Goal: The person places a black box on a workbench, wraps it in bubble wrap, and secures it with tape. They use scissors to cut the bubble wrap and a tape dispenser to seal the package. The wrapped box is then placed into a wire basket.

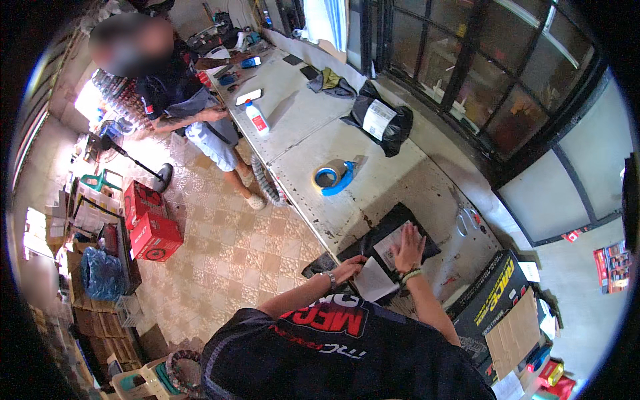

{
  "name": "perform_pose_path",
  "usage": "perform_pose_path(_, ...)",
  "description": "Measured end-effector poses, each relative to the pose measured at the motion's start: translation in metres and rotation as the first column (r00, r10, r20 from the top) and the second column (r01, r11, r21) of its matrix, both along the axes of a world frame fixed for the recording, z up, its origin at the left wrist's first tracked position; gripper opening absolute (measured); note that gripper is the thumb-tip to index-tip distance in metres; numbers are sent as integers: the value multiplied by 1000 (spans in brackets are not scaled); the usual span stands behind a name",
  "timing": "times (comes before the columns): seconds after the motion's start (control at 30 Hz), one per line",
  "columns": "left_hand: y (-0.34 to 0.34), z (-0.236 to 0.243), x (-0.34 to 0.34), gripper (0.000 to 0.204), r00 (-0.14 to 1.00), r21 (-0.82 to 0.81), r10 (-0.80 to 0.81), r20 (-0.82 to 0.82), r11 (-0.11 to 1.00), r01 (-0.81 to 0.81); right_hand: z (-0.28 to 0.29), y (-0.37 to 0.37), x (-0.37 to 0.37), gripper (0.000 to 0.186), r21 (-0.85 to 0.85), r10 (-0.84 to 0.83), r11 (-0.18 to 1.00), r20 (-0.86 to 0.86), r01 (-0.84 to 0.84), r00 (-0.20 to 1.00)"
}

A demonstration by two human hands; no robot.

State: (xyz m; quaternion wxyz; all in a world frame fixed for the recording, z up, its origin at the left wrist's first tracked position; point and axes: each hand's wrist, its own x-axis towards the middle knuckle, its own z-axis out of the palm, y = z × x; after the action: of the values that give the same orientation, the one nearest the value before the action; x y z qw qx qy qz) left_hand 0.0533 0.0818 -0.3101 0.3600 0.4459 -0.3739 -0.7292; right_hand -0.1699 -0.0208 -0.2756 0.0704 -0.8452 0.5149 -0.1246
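Observation:
A black plastic mailing bag point(401, 217) lies flat at the near end of the workbench. My right hand point(409, 249) rests on it with its fingers stretched out flat, pressing on a white printed label point(385, 248). Below that label a blank white sheet point(375, 281) hangs over the near side of the bag. The fingers of my left hand point(347, 269) are closed at the left edge of this sheet and seem to pinch it. Whether the sheet and the label are joined is hard to make out.
Farther along the workbench point(300, 153) are a blue tape dispenser point(332, 179), a wrapped black parcel point(381, 120), a white bottle point(256, 118) and a phone point(249, 97). Scissors point(469, 220) lie right of the bag. A person point(190, 100) stands at the far left side. Red boxes point(155, 235) sit on the floor.

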Motion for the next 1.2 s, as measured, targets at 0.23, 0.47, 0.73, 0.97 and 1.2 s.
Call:
perform_pose_path(0.23, 3, -14, -6, 20, 978, 252, 202, -44, 950, -185, 12, 23, 17, 81, 9, 354, 935, 2, -354, 935)
perform_pose_path(0.47, 1, -21, 6, 34, 988, 308, 140, -62, 944, -115, 33, -14, 1, 83, 72, 81, 994, 6, -81, 997)
perform_pose_path(0.73, 32, -3, 41, 45, 772, 177, -291, 565, 957, 232, 24, 50, 11, 86, 80, 245, 965, 75, -251, 967)
perform_pose_path(0.97, 8, -29, 149, 28, 673, 217, 734, 93, 645, -733, 7, 6, -42, 75, 27, -25, 999, 98, 22, 995)
perform_pose_path(1.2, -64, -123, 255, 30, 187, 323, 981, 48, 161, -932, 12, 52, -22, 73, 43, -42, 999, 283, 31, 958)
